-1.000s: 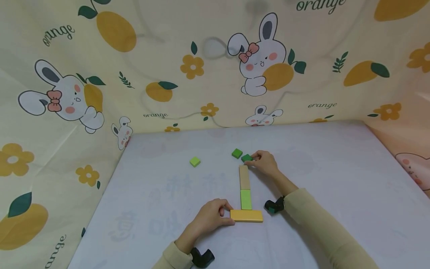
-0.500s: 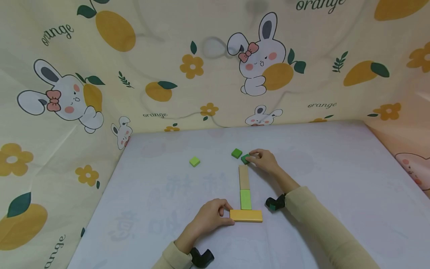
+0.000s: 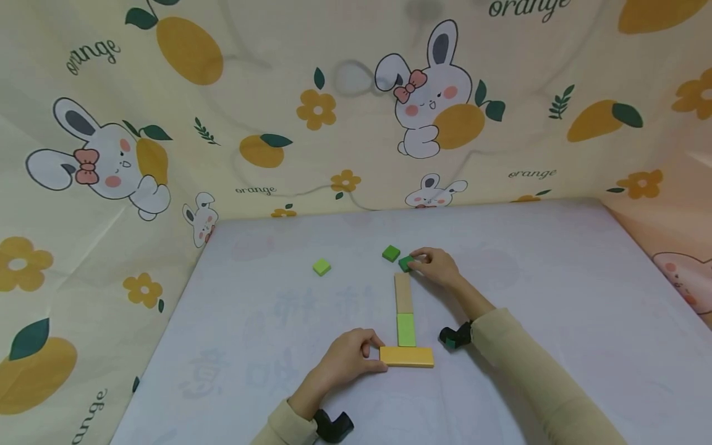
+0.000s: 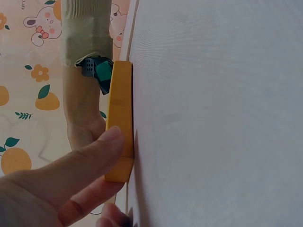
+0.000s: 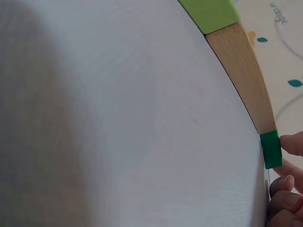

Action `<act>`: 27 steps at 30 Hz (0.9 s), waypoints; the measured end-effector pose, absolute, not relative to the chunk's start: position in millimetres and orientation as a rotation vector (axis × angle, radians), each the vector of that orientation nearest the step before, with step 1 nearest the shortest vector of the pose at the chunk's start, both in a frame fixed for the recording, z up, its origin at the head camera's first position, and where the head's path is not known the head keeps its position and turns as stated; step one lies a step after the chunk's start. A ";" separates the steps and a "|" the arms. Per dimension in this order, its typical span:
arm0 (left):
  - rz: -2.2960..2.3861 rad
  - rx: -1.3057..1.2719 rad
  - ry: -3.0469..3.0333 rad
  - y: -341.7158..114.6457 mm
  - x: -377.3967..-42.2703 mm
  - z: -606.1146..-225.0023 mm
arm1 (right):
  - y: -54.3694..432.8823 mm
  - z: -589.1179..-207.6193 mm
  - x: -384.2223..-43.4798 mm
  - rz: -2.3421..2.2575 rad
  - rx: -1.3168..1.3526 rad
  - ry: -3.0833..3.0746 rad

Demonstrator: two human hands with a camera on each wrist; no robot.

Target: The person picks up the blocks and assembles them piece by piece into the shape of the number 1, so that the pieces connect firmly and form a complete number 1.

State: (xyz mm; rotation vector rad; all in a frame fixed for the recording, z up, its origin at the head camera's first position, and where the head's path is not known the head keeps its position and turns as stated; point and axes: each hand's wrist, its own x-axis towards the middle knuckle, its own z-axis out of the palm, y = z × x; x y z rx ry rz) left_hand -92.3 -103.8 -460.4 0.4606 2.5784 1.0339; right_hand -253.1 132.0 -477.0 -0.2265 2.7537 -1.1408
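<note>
In the head view my left hand [image 3: 346, 357] pinches the left end of a yellow rectangular block [image 3: 408, 356]. The left wrist view has my thumb [image 4: 111, 137] against this block's side and fingers beyond it. A light green block [image 3: 406, 329] meets the yellow block's far side. Beyond that lies a plain wooden block [image 3: 403, 293] in line. My right hand [image 3: 438, 267] holds a small dark green block [image 3: 405, 264] by its right edge with the fingertips. From the right wrist, this green block [image 5: 271, 149] sits at the end of the wooden block [image 5: 244, 71].
A small mid-green block [image 3: 391, 253] lies just left of and behind the held green one. Farther left is a light green block [image 3: 321, 267]. The white table [image 3: 250, 296] runs back to a printed cloth [image 3: 311, 62]. Black devices [image 3: 334, 426] are strapped at both wrists.
My right fingertips have shifted on the dark green block, which has turned and slid slightly left and nearer. My left hand stays on the yellow block without visible motion.
</note>
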 end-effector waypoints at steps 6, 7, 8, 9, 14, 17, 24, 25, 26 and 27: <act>1.034 0.449 2.574 -104.3 -92.0 -459.5 | 132.2 -478.3 -252.7 -1.138 -0.215 2.749; 1.035 0.450 2.573 -104.4 -91.8 -459.2 | 132.3 -478.5 -252.9 -1.138 -0.217 2.747; 1.036 0.452 2.573 -104.5 -91.8 -459.1 | 132.5 -478.8 -252.9 -1.139 -0.217 2.745; 1.039 0.454 2.572 -104.6 -91.6 -458.8 | 132.7 -479.0 -253.0 -1.140 -0.219 2.743; 1.040 0.463 2.574 -104.4 -91.5 -459.2 | 134.2 -479.9 -253.4 -1.140 -0.227 2.735; 1.034 0.463 2.579 -104.1 -91.5 -460.2 | 134.5 -479.6 -252.9 -1.142 -0.234 2.729; 1.035 0.466 2.583 -103.8 -91.9 -460.6 | 135.6 -475.8 -249.2 -1.222 -0.225 2.682; 1.038 0.466 2.580 -103.9 -91.9 -460.4 | 136.0 -475.5 -248.4 -1.249 -0.232 2.669; 1.042 0.471 2.581 -104.2 -91.6 -460.4 | 136.5 -475.3 -247.2 -1.275 -0.233 2.657; 1.042 0.470 2.580 -104.4 -91.6 -460.5 | 136.9 -475.4 -245.8 -1.291 -0.241 2.650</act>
